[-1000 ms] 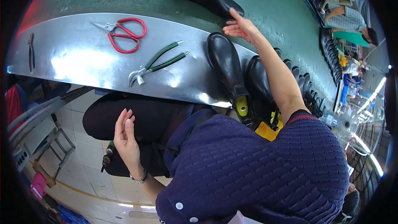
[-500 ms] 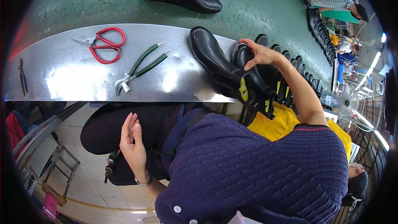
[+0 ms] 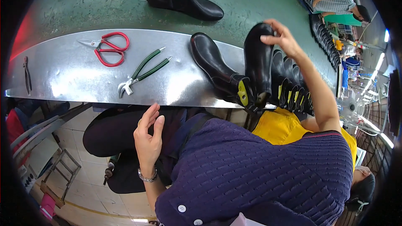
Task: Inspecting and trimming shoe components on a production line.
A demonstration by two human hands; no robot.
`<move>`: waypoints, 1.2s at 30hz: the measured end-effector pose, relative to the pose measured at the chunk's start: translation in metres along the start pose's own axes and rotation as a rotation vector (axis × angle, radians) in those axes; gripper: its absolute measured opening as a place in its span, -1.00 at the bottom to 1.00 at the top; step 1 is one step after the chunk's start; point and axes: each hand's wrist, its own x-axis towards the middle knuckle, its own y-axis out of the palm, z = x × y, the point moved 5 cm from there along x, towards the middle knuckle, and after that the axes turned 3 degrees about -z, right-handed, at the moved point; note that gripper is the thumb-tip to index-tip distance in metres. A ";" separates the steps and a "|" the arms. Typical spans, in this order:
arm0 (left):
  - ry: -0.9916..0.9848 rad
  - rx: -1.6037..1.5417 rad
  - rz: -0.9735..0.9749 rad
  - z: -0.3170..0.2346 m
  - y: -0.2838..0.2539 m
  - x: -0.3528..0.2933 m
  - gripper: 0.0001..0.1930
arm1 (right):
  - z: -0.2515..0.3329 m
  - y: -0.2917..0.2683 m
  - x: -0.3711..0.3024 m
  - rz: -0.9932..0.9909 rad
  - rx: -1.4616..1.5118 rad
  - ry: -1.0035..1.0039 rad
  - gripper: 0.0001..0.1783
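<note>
The two hands are well apart: the right hand (image 3: 281, 38) is clamped on the toe of a black boot (image 3: 258, 62), thumb over the upper and fingers curled round the far side, while the left hand (image 3: 148, 142) holds nothing, its thumb held away from its loosely curved fingers over the person's lap. The gripped boot runs from the right hand back toward the body, its shaft end close to the near edge of the metal desk (image 3: 63, 73); whether it is clear of the desk or rests on it, I cannot tell. Just left of the right hand's boot lies another boot (image 3: 209, 54) with a lime lining, and a row of boots (image 3: 288, 69) stands close together on the body side of the right hand. Ahead of the left hand on the desk lie green-handled pincers (image 3: 141, 76) and, farther off, red-handled scissors (image 3: 113, 47); a slim dark tool (image 3: 27, 77) is well to its left. Beyond both hands, one more boot (image 3: 184, 2) sits on a green surface (image 3: 100, 10). As a judgement, a toe grip leaves the shaft poorly supported, so it should help to spread the fingers under the vamp, bring the left hand beneath the shaft, keep the glossy leather off its neighbours and keep nails from marking it.
</note>
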 end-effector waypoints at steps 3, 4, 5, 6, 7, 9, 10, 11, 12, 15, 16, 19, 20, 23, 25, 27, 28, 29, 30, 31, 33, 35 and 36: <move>0.074 0.003 0.008 -0.018 0.001 0.007 -0.61 | 0.108 -0.008 0.008 0.029 -0.099 -0.299 -0.46; 0.092 -0.001 -0.021 -0.023 -0.001 0.010 -0.61 | 0.142 -0.002 0.007 0.042 -0.126 -0.421 -0.43; 0.161 0.014 -0.011 -0.035 -0.001 0.012 -0.60 | 0.179 0.005 0.003 -0.001 -0.223 -0.576 -0.44; 0.230 0.027 0.002 -0.045 -0.003 0.014 -0.59 | 0.214 0.015 -0.009 -0.051 -0.323 -0.729 -0.44; 0.252 0.002 -0.005 -0.050 -0.006 0.016 -0.54 | 0.246 0.029 -0.027 -0.117 -0.339 -0.829 -0.45; 0.306 -0.011 -0.106 -0.069 -0.024 0.012 -0.49 | 0.306 0.055 -0.061 -0.155 -0.307 -1.153 -0.43; 0.338 -0.013 -0.175 -0.080 -0.038 0.006 -0.44 | 0.332 0.067 -0.075 -0.116 -0.249 -1.378 -0.39; 0.376 -0.108 -0.207 -0.086 -0.049 0.004 -0.32 | 0.345 0.082 -0.072 -0.028 -0.101 -1.565 -0.38; 0.482 -0.122 -0.246 -0.091 -0.062 0.002 -0.25 | 0.355 0.093 -0.068 0.080 0.060 -1.741 -0.37; 0.686 -0.417 -0.275 -0.105 -0.102 -0.014 -0.18 | 0.373 0.170 -0.056 0.421 0.355 -1.190 -0.42; 0.719 -0.574 -0.240 -0.101 -0.108 -0.020 -0.17 | 0.368 0.206 -0.054 0.573 0.461 -0.969 -0.49; 0.300 -0.805 -0.567 -0.037 -0.115 -0.042 -0.44 | 0.338 0.320 -0.036 0.831 0.422 -0.681 -0.49; 0.214 -0.935 -0.650 -0.009 -0.115 -0.051 -0.51 | 0.324 0.354 -0.038 0.944 0.459 -0.584 -0.49; 0.130 -0.997 -0.893 0.046 -0.100 -0.096 -0.54 | 0.270 0.425 -0.054 1.431 0.486 -0.092 -0.33; 0.066 -1.102 -1.041 0.075 -0.082 -0.124 -0.53 | 0.248 0.445 -0.084 1.551 0.239 -0.134 -0.14; 0.032 -1.168 -1.133 0.099 -0.068 -0.146 -0.52 | 0.225 0.468 -0.097 1.616 0.072 -0.132 -0.05; -0.020 -1.135 -1.094 0.108 -0.061 -0.160 -0.51 | 0.216 0.478 -0.105 1.651 0.044 -0.112 -0.05; -0.063 -1.103 -1.044 0.114 -0.058 -0.170 -0.50 | 0.213 0.487 -0.115 1.717 0.015 -0.153 -0.04; -0.069 -1.120 -1.068 0.117 -0.061 -0.181 -0.50 | 0.212 0.493 -0.125 1.779 -0.010 -0.197 -0.04; -0.090 -1.101 -1.019 0.114 -0.066 -0.188 -0.49 | 0.215 0.497 -0.136 1.790 -0.027 -0.214 -0.05; -0.078 -1.083 -0.973 0.109 -0.073 -0.194 -0.49 | 0.215 0.507 -0.137 1.767 -0.082 -0.323 -0.05; -0.051 -1.070 -1.012 0.111 -0.067 -0.191 -0.50 | 0.216 0.502 -0.139 1.758 -0.121 -0.336 -0.04; -0.025 -1.044 -1.039 0.110 -0.066 -0.189 -0.51 | 0.219 0.499 -0.141 1.766 -0.137 -0.350 -0.01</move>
